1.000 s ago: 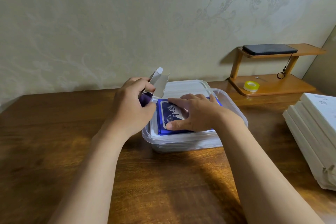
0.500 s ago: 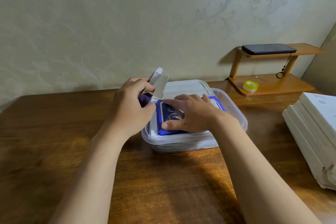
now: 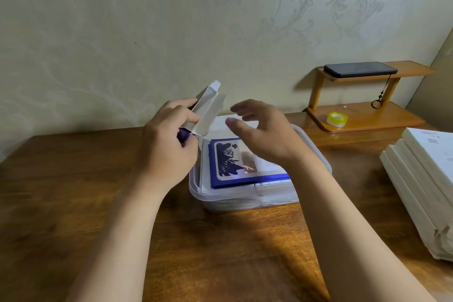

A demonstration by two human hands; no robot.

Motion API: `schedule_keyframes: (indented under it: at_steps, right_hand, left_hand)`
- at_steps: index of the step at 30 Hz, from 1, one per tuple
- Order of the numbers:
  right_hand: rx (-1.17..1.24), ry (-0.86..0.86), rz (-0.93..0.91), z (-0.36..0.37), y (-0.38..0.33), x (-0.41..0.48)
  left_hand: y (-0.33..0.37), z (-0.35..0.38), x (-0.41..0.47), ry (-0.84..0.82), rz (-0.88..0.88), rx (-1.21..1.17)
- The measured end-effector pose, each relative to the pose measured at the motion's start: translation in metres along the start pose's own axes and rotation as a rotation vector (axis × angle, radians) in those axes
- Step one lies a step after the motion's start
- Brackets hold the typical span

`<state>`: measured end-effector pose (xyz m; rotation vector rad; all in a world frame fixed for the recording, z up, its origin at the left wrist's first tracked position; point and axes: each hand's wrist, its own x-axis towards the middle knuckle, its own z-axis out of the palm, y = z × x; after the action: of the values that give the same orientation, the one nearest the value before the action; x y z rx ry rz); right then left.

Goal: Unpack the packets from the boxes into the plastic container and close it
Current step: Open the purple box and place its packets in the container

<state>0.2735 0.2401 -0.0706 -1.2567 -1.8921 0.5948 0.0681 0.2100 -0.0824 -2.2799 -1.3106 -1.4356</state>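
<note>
Gripping the box [image 3: 208,111] — left hand [image 3: 169,152]; right hand [image 3: 267,135] hovers, relaxed.

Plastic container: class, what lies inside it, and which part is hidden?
A blue packet lies atop a pale stack inside the container. The right hand, hovering above, covers the packet's far right part; the stack's lower layers are unclear.

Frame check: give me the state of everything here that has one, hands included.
plastic container, open, no lid on, holds packets.
blue packet, lies flat on top of them.
box, flap open, held above the container's left end.
left hand, grips the box.
right hand, open, above the container, touching nothing.
phone, screen dark, on upper shelf.
</note>
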Motion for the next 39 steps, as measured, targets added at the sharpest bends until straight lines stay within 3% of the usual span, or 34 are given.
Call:
schedule_keyframes:
  at_steps: [5,11,16,20,25,30,36,39]
  right_hand:
    - [0.375,0.049,0.111,-0.012,-0.024,-0.004]
    - [0.847,-0.004,0.335,-0.045,-0.041,-0.018]
    - [1.026,-0.089,0.398,-0.097,-0.034,-0.047]
    - [1.013,-0.005,0.422,-0.157,-0.025,-0.080]
    - [0.845,0.276,0.470,-0.217,-0.001,-0.135]
    - [0.858,0.503,0.503,-0.255,0.016,-0.188]
    - [0.776,0.615,0.574,-0.276,0.030,-0.221]
    - [0.729,0.617,0.599,-0.278,0.044,-0.229]
  left_hand:
    - [0.012,-0.005,0.006,0.089,0.072,-0.068]
    - [0.050,0.001,0.006,0.093,0.073,-0.327]
    - [0.097,0.005,0.008,0.088,0.045,-0.565]
    - [0.141,0.027,0.018,-0.101,0.079,-0.679]
    - [0.202,0.069,0.037,-0.192,0.181,-0.475]
    - [0.242,0.112,0.041,-0.234,-0.033,-0.525]
    - [0.268,0.143,0.039,-0.292,-0.061,-0.480]
    - [0.276,0.159,0.039,-0.322,-0.183,-0.410]
